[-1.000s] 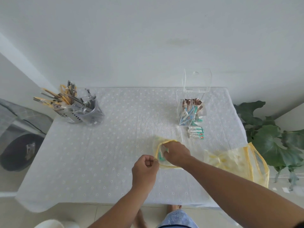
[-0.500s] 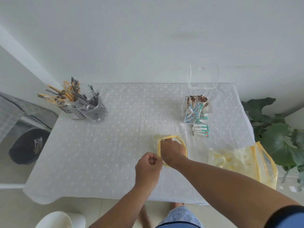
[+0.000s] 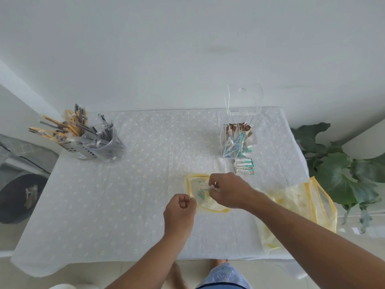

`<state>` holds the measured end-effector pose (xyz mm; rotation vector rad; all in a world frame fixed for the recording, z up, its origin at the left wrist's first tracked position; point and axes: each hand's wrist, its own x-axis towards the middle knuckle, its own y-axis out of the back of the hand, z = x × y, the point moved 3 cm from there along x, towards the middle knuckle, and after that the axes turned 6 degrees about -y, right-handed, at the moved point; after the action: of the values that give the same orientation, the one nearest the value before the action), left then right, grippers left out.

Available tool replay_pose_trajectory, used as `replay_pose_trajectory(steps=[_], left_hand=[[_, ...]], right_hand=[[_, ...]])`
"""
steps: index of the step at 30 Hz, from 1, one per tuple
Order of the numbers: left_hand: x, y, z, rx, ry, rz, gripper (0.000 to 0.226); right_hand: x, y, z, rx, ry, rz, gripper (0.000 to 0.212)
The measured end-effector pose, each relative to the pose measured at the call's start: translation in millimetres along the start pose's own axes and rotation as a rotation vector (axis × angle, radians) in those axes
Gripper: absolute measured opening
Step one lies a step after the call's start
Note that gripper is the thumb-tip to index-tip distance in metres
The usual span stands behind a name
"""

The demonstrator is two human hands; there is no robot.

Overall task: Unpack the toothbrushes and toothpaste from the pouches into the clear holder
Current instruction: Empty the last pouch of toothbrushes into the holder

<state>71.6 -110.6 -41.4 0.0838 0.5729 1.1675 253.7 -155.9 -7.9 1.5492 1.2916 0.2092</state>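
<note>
My left hand point(image 3: 180, 212) is curled into a fist and pinches the yellow-trimmed edge of the clear pouch point(image 3: 203, 192), which lies flat on the white eyelet tablecloth point(image 3: 129, 184) near the front centre of the table. My right hand point(image 3: 230, 189) is at the pouch mouth, its fingertips pinching a small white item point(image 3: 205, 187); what that item is cannot be resolved. A green-and-white packet point(image 3: 201, 193) is visible inside the pouch. The clear holder point(image 3: 237, 140) stands upright toward the far right of the table, already containing wrapped toothbrushes. Small toothpaste boxes point(image 3: 244, 166) lie stacked just in front of the holder. A pile of further yellow-trimmed pouches point(image 3: 302, 203) rests at the right table edge. A grey utensil caddy point(image 3: 98, 144) stands at far left.
</note>
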Motion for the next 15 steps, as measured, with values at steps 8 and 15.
replay_pose_trajectory(steps=[8,15], left_hand=[[5.2,0.7,2.7,0.002,-0.028,-0.01,0.004],[4.3,-2.6,2.7,0.027,-0.04,-0.027,0.003]], right_hand=[[-14.3,80.0,48.5,0.128,-0.025,0.079,0.014],[13.8,147.8,85.1,0.216,-0.256,0.373,0.015]])
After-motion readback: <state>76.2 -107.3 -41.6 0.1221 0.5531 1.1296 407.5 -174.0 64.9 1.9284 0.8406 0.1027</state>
